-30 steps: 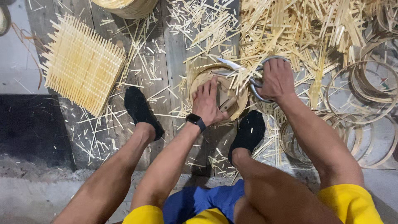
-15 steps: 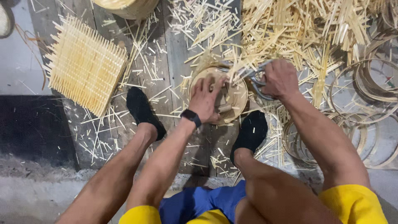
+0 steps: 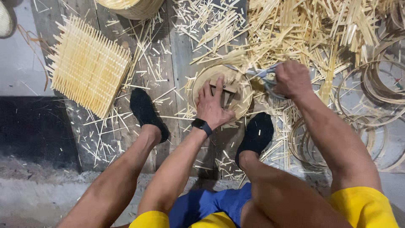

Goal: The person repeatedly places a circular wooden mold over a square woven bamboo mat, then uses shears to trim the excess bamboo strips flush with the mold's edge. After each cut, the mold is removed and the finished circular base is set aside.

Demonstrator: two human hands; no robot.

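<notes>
**A:** Between the two black-socked feet, on the plank floor, sits the round bamboo tray (image 3: 222, 90). Everything below is placed off that tray.

**B:** Hands?

**A:** Left hand (image 3: 212, 105) lies flat on top of the tray, fingers spread, pressing it and a small wooden block (image 3: 228, 88) down. It is pinning the work, not wrapped around anything. Right hand (image 3: 291, 79) is just right of the tray, closed around the handles of scissors (image 3: 257, 74); the blades point left over the tray's upper right rim.

**B:** How to do the cut well?

**A:** My read: keep the left palm's weight centred so the tray cannot spin, keep the fingertips back from the blade line, and snip the overhanging strip ends close to the rim in short bites. Turn the tray to the blades rather than twisting the wrist. Main risk is a strip splitting inward past the rim.

**B:** Surroundings?

**A:** Far left of the tray lies a square woven mat (image 3: 88, 65) with bristling strip ends. Above and right of the tray there is a big heap of cut bamboo strips (image 3: 303, 29). Right of the tray is a stack of bamboo hoops (image 3: 371, 97). Above and left of it, the edge of a round basket (image 3: 130, 6). Offcuts are scattered all around.

**B:** Packages, labels, signs?

**A:** None visible. The only marked item is a dark wristband (image 3: 201, 126) on the left wrist, below the tray; its face is too small to make out.
</notes>
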